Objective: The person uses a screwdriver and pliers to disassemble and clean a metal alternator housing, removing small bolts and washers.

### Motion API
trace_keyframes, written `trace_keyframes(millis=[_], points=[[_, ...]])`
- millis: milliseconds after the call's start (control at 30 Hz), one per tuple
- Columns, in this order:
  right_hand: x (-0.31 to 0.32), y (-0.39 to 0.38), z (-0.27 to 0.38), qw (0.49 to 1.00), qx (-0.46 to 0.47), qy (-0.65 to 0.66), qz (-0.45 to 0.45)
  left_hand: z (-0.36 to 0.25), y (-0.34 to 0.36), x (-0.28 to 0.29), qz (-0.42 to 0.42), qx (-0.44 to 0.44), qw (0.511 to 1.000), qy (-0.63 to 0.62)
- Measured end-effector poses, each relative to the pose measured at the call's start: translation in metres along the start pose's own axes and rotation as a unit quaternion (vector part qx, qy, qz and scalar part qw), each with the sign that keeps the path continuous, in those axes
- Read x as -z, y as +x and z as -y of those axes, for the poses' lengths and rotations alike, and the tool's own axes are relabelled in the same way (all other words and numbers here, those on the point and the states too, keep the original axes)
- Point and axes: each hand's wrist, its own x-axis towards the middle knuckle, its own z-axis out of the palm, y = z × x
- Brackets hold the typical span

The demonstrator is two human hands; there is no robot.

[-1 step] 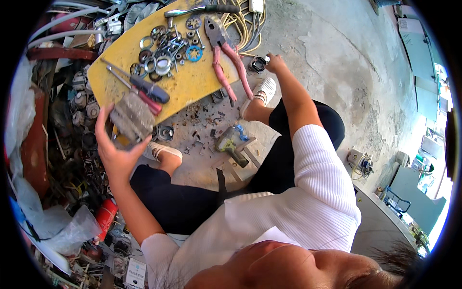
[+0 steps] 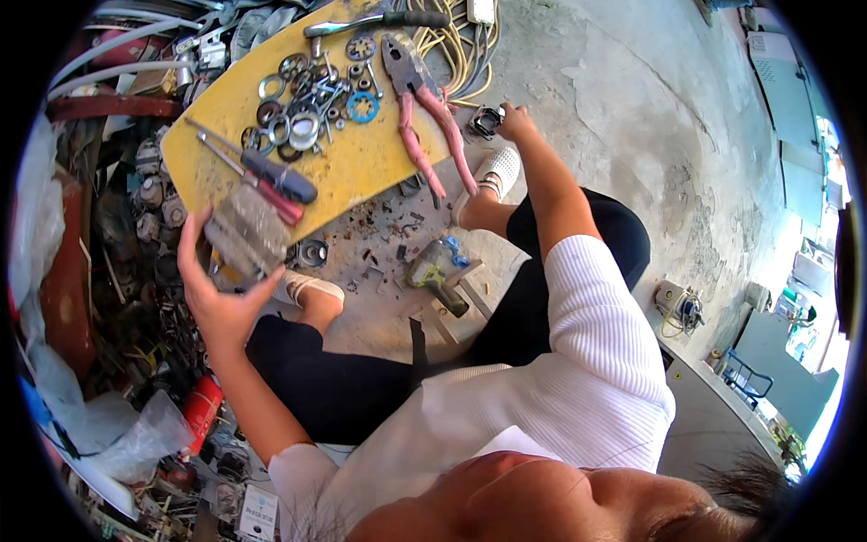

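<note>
My left hand grips a worn grey ribbed metal block, thumb and fingers on opposite sides. The block is held by the near left corner of a yellow board, in front of part of a red-handled screwdriver. Out to the right, my right hand is closed on a small black ring-shaped part, beyond my white shoe. Large pliers with pink handles lie on the board, their handles reaching past its edge. A dark-handled screwdriver lies beside the red one.
Washers, bolts and rings are heaped on the board, with a ratchet wrench behind. A green-and-black power tool and scattered bits lie on the floor between my feet. Piled scrap parts crowd the left; coiled cables lie beyond the board.
My left hand, with the metal block, has come slightly nearer to me. The right hand keeps its hold on the black part and has hardly moved.
</note>
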Motion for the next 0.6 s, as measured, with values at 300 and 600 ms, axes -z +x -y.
trace_keyframes(millis=[300,600], points=[[-0.051,0.007,0.013,0.998,0.046,0.043,-0.028,0.021,-0.014,-0.005,-0.007,0.012,0.998,-0.057],[-0.084,0.024,-0.001,0.985,0.13,-0.045,-0.101,0.02,-0.012,-0.007,-0.017,0.014,0.998,-0.054]])
